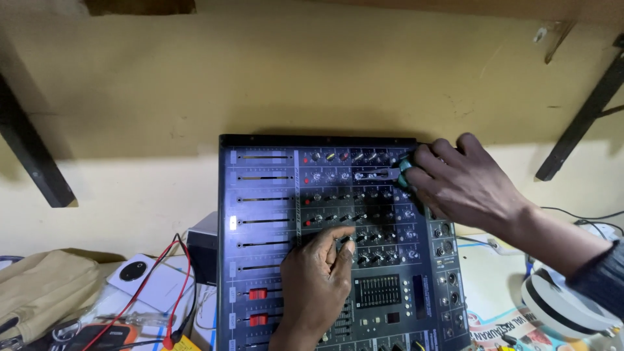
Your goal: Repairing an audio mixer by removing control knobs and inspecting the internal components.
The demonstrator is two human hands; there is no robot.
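our right hand (465, 182) pinches a teal-handled screwdriver (390, 173) lying crosswise, tip pointing left over the mixer's (260, 214) upper knobs, while our left hand (318, 286) rests spread below.

Cluttered bench (500, 273): audio mixer (273, 214), beige pouch (39, 286), white box (153, 279).

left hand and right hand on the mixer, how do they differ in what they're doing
The left hand lies on the lower middle of the audio mixer, its fingers touching the small black knobs, and holds no tool. The right hand sits at the mixer's upper right corner, closed round a screwdriver with a teal handle, its shaft lying across the top knob rows. The right forearm wears a dark sleeve; the left shows none. Both are bare and rest on the same panel.
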